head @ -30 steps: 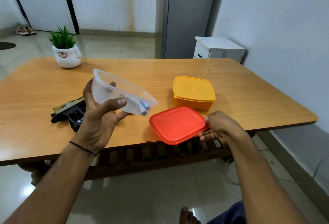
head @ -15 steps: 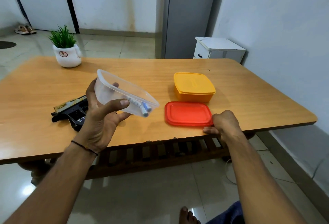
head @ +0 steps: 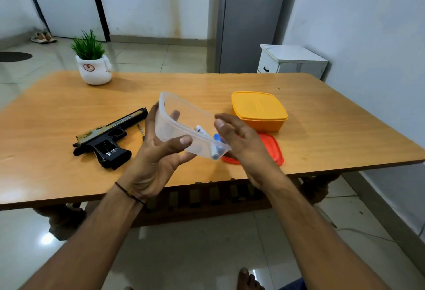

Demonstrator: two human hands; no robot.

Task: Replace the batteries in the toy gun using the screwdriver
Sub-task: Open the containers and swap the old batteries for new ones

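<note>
The right hand's fingers (head: 221,124) are loose, slightly curved and hold nothing. A moment ago they were laying the red lid (head: 274,151) flat on the desk (head: 69,174); the right hand (head: 241,143) has since let it go and come across to the low, open end of the clear tub (head: 181,117), just beside its rim. Whether the fingertips already touch the plastic cannot be told.

The left hand (head: 156,160) keeps its grasp on the tub as before: thumb pressed on the near wall, the other fingers curled behind the far wall and showing through it. The tub is tipped down to the right, so the batteries (head: 215,149) have gathered in its lowest corner, next to the right hand.

The lid lies under and just right of the tub, and the yellow box (head: 259,110), still closed, stands beyond it. Left of the tub, on the desk, lies the toy gun (head: 108,135) on its side, with the thin screwdriver (head: 140,129) between gun and tub, partly hidden by the left hand.

With the lid off and the hand free, the step in hand looks like picking fresh batteries out of the tub. The small, round cells may roll or spill over the tilted rim.
</note>
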